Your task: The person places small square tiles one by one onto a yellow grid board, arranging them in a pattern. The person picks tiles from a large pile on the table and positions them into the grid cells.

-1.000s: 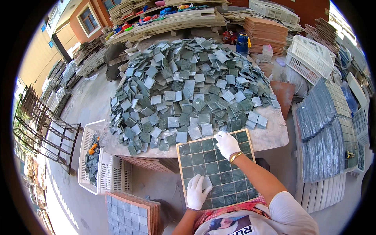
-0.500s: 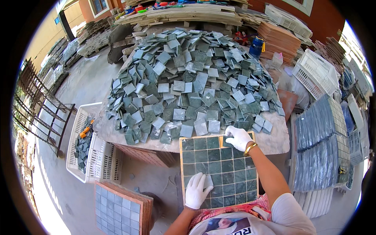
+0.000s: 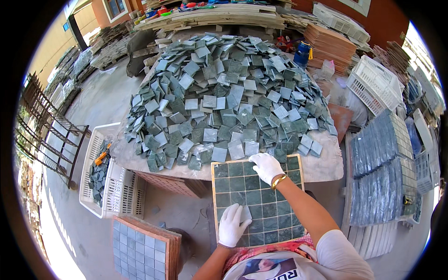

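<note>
A wood-edged board (image 3: 214,198), filled with rows of dark green square tiles (image 3: 253,198), lies before me at the table's front edge. My left hand (image 3: 232,226), in a white glove, rests on the lower left of the board. A paler tile (image 3: 246,213) shows between its thumb and fingers. My right hand (image 3: 267,168), also gloved, is over the board's top row with its fingers bent down onto it. Whatever lies under those fingertips is hidden. Past the board, a large heap of loose green-grey tiles (image 3: 224,105) covers much of the table (image 3: 322,163).
At left stands a white crate (image 3: 120,189) holding tile pieces, with a stack of tiled boards (image 3: 140,247) below it. Wrapped tile stacks (image 3: 380,163) and a white basket (image 3: 375,86) are at right. A blue jug (image 3: 302,53) stands behind the heap.
My right hand has moved left along the board's top row and now covers the spot where bare wood showed. The left hand stays in place on the board.
</note>
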`<state>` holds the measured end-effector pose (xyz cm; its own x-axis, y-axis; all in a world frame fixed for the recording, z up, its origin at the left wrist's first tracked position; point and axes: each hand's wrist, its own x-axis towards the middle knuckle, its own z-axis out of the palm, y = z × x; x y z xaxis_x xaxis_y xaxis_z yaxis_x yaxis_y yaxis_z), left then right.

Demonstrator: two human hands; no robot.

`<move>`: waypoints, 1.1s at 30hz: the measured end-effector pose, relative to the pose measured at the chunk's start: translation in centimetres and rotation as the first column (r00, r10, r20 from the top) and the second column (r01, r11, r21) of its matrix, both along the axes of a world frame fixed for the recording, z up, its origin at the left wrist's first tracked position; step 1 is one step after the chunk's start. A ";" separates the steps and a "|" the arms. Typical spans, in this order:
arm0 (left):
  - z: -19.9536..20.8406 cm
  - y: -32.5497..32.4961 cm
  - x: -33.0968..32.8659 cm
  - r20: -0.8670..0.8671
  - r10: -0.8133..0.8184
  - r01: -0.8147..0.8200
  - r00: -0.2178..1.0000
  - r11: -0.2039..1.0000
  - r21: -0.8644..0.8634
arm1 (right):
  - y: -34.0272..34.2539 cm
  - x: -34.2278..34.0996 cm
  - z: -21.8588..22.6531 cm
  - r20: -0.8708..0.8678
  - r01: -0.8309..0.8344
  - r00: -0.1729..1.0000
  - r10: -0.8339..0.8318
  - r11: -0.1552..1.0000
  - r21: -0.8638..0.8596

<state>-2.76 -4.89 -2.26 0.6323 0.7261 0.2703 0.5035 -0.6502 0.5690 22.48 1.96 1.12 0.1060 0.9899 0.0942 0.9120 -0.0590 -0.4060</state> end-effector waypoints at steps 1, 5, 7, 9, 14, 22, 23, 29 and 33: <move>0.0 0.0 0.0 -0.001 0.003 -0.003 1.000 1.000 -0.001 | 0.1 0.1 0.2 -0.019 0.000 1.000 0.000 1.000 -0.017; 0.0 -0.1 0.0 0.001 0.002 -0.002 1.000 1.000 0.006 | -0.1 2.0 0.0 -0.111 0.003 0.994 -0.005 1.000 -0.024; 0.1 -0.1 0.0 0.000 0.003 -0.003 1.000 1.000 0.005 | -0.8 2.7 -0.1 -0.136 -0.018 0.991 0.017 1.000 -0.006; 0.1 -0.1 -0.2 -0.007 0.008 -0.008 1.000 1.000 -0.006 | -1.7 2.4 0.2 -0.130 -0.062 0.990 0.062 0.998 0.001; -0.1 -0.1 -0.2 -0.013 0.018 -0.018 1.000 1.000 -0.002 | -2.5 0.6 -0.1 -0.008 -0.020 1.000 0.021 0.997 0.081; -2.2 0.1 -1.1 -0.055 0.047 -0.045 0.997 0.998 0.041 | -2.3 -0.7 -2.5 0.160 -0.068 0.986 0.038 0.980 0.187; -2.0 0.3 -0.7 -0.056 0.026 -0.022 0.998 0.998 0.058 | -2.3 -0.4 -3.1 0.146 -0.063 0.988 0.043 0.989 0.131; 3.4 -1.4 1.8 -0.065 0.030 -0.013 0.997 0.970 0.245 | -1.6 0.2 -3.6 0.118 -0.027 0.993 0.010 0.989 0.145; 3.4 -1.7 2.1 -0.068 -0.008 0.026 0.998 0.961 0.274 | -0.1 0.3 -6.1 0.038 0.016 0.999 -0.028 0.960 0.280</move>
<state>-0.68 -6.62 1.18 0.6669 0.6186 0.4154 0.5214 -0.7857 0.3330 22.82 1.88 -4.97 0.1179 0.9211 0.3711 0.9279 0.0310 -0.3716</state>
